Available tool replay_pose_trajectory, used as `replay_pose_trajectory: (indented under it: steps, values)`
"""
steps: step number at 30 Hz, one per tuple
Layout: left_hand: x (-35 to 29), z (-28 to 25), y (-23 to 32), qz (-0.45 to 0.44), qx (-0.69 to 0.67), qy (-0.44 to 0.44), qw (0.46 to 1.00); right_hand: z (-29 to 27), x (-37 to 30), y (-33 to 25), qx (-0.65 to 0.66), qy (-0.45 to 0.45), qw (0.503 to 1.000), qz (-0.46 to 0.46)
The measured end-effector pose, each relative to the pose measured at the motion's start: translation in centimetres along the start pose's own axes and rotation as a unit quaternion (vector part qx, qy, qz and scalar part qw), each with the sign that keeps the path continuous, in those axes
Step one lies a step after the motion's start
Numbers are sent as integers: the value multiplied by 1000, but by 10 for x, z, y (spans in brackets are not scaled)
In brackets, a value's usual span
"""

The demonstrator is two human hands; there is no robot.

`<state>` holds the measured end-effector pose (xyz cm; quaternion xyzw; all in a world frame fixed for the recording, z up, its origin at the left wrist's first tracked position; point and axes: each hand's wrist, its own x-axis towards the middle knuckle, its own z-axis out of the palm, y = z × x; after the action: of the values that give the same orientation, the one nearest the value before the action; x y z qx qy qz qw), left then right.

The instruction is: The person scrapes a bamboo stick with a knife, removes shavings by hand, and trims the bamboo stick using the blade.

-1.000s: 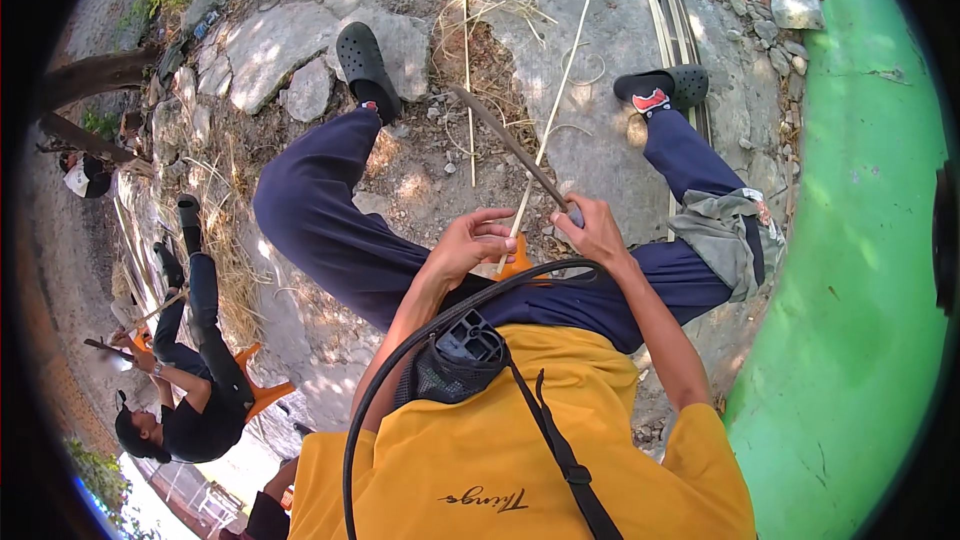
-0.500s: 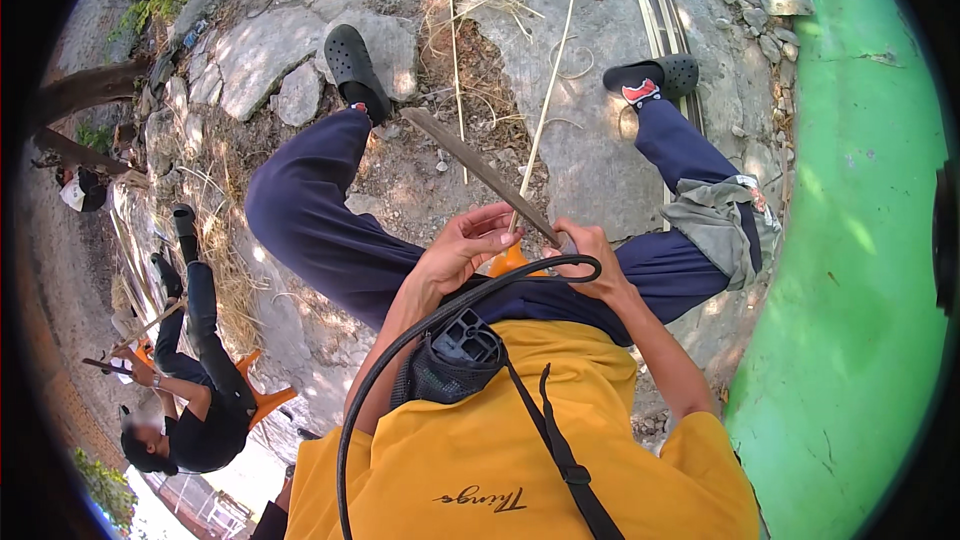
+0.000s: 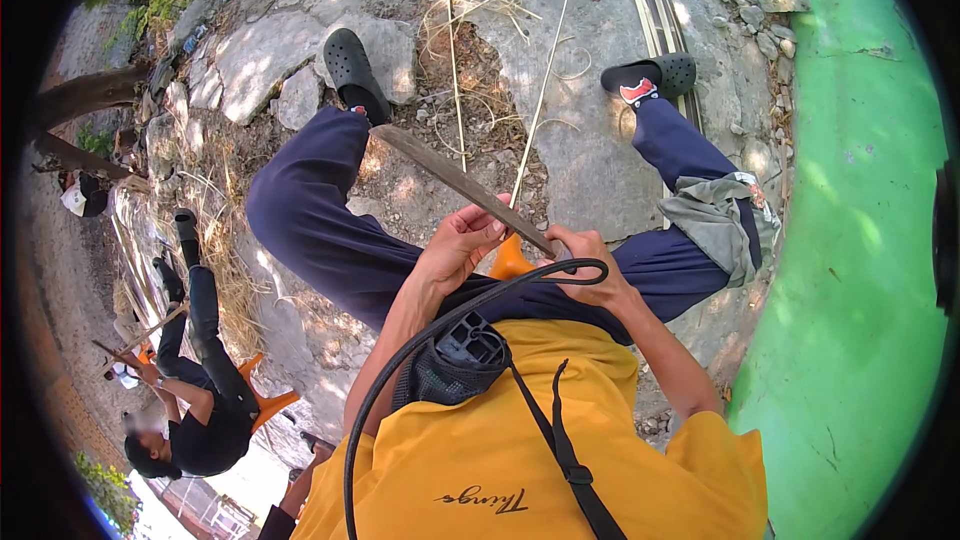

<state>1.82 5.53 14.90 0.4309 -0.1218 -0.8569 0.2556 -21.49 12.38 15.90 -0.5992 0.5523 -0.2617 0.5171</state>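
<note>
In my right hand [image 3: 592, 265], wrapped near its lower end, is a long, flat, grey-brown machete [image 3: 440, 168]. Its broad end slants up and left, toward my left shoe. A thin, pale bamboo strip [image 3: 540, 95] runs from the ground ahead down to my left hand [image 3: 455, 250], whose thumb and fingers pinch it close to the blade. The strip meets the machete near these fingers; the exact contact is hidden. Part of an orange stool [image 3: 511, 258] shows between my thighs.
Another pale strip [image 3: 455, 70] and curled shavings [image 3: 485, 5] lie on the cracked ground ahead. Several long strips [image 3: 655, 0] rest beyond my right shoe [image 3: 650, 80]. A green wall [image 3: 850, 240] rises at right. A co-worker [image 3: 205, 430] sits at left, holding a stick.
The machete's far end has shifted left and slightly nearer to me. Both my hands stay almost in place, and the strip has moved a little. The co-worker's hands have shifted slightly.
</note>
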Motion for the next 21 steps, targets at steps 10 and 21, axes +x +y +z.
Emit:
replay_pose_trajectory:
  steps: [10,21]
  values:
    - [-3,4,3,11,35,42,998,0,-1,5,-18,-9,1000,4]
    - [-2,6,2,-5,61,102,993,-1,17,9,8,19,999,40]
